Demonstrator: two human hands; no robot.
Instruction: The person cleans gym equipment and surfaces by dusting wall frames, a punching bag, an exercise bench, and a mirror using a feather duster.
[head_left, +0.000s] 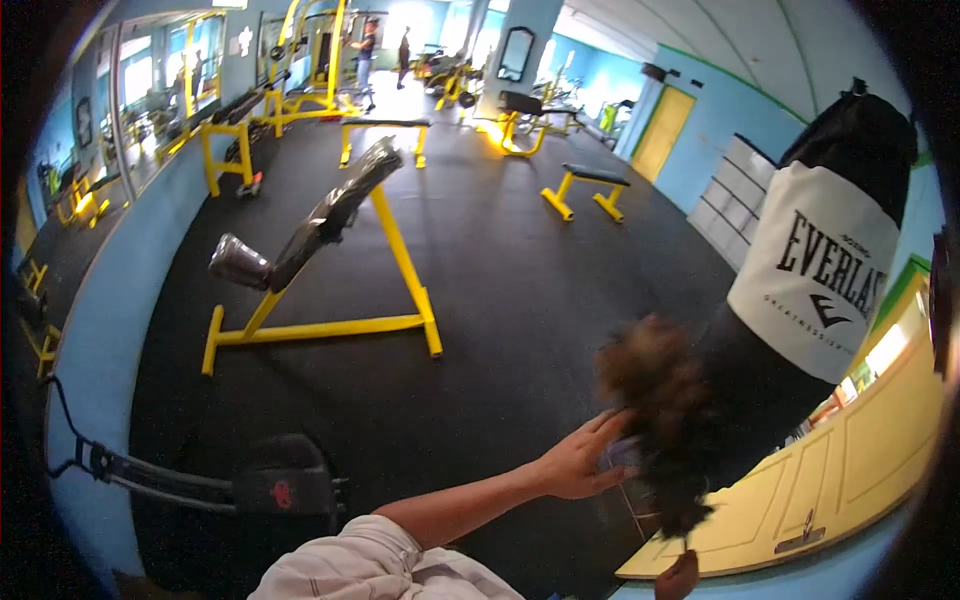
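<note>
A brown feather duster (665,420), its upper feathers blurred by motion, stands up in front of the black lower part of a punching bag (815,260) with a white Everlast band. At the bottom edge, my right hand (677,577) is closed around the duster's thin handle; only part of this hand shows. My left hand (583,460) reaches in from the lower middle, with fingers and thumb apart beside the feathers. A small purplish patch shows between its fingers and the duster; whether the hand touches it I cannot tell.
A yellow-framed incline bench (325,220) stands on the black floor ahead. Farther back are a flat bench (590,180) and yellow machines (310,70), with people near the back. A mirrored wall runs along the left. A yellow door-like panel (800,490) lies at lower right.
</note>
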